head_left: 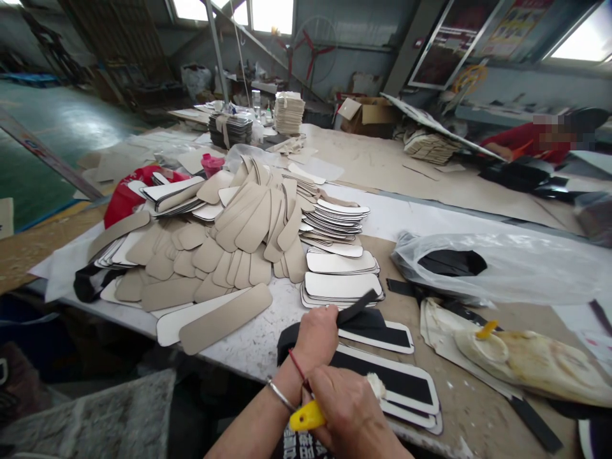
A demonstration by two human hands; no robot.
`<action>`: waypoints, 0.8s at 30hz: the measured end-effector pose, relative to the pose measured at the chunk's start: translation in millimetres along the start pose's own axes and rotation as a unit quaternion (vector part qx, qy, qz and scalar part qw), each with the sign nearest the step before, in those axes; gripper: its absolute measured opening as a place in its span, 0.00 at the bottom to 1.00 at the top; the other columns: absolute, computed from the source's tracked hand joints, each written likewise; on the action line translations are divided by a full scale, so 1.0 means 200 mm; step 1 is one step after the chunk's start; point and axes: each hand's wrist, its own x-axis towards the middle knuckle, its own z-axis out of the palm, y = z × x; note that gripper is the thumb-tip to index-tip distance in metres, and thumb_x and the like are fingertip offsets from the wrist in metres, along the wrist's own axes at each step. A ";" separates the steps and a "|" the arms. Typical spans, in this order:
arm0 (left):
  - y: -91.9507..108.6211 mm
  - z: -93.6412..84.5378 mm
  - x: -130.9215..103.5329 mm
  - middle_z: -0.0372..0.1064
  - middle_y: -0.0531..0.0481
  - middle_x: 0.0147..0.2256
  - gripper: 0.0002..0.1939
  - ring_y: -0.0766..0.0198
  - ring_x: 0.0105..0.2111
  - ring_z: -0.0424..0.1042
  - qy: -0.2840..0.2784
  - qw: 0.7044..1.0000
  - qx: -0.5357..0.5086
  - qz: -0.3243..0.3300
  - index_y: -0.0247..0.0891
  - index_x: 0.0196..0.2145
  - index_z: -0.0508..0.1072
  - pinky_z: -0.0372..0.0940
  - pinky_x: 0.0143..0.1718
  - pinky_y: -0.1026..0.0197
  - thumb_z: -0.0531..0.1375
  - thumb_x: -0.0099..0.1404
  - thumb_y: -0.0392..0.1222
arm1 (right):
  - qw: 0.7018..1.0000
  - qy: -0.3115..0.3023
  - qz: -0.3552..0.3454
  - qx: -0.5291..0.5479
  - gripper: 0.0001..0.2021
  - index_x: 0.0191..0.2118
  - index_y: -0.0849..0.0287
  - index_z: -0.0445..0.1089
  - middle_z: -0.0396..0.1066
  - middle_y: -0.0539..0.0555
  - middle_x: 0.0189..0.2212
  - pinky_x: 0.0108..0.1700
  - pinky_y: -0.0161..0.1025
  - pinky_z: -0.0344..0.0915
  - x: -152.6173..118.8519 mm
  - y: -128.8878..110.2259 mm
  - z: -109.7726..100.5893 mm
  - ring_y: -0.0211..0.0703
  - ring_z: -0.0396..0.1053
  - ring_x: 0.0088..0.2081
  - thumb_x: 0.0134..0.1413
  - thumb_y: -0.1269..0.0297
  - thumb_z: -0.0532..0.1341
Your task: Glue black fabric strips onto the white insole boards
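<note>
My left hand [319, 335] is closed round dark fabric strips [356, 309], whose ends stick out on both sides of the fist. My right hand [351, 401] grips a yellow-handled brush [308, 417]; its pale bristles [377, 386] show past the fingers, over the nearer panels. Below the hands lie white rounded panels [430, 376] with black strips on their faces, some stacked. Just beyond my left hand stands a stack of plain white panels [342, 287]. A red string and a metal bangle circle my left wrist.
A heap of beige rounded panels [248, 217] covers the table's left side. To the right are a clear plastic bag [526, 261] with black material inside and a stained yellowish container [540, 354]. A person in red [530, 143] is at the far right.
</note>
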 end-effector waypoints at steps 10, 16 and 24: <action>0.01 -0.01 0.03 0.61 0.53 0.20 0.05 0.67 0.24 0.59 0.038 0.962 -0.265 -0.045 0.37 0.23 0.65 0.57 0.30 0.63 0.55 0.54 0.39 | 0.986 0.049 0.052 0.153 0.06 0.27 0.58 0.60 0.64 0.48 0.19 0.23 0.31 0.54 0.05 -0.03 -0.02 0.33 0.62 0.20 0.54 0.68 0.52; 0.03 -0.02 0.04 0.47 0.60 0.14 0.12 0.73 0.15 0.48 0.069 0.877 -0.454 -0.140 0.38 0.22 0.60 0.49 0.18 0.66 0.52 0.55 0.49 | 0.976 -0.049 0.134 0.167 0.06 0.34 0.58 0.64 0.69 0.51 0.24 0.25 0.29 0.60 -0.10 0.05 0.07 0.36 0.68 0.25 0.53 0.69 0.51; 0.05 -0.08 0.03 0.51 0.60 0.16 0.16 0.76 0.16 0.50 0.046 0.714 -0.675 -0.182 0.35 0.22 0.62 0.50 0.18 0.69 0.62 0.47 0.49 | 0.991 0.046 0.037 0.123 0.08 0.38 0.61 0.65 0.67 0.51 0.22 0.27 0.31 0.60 -0.07 0.05 0.09 0.36 0.66 0.24 0.55 0.72 0.51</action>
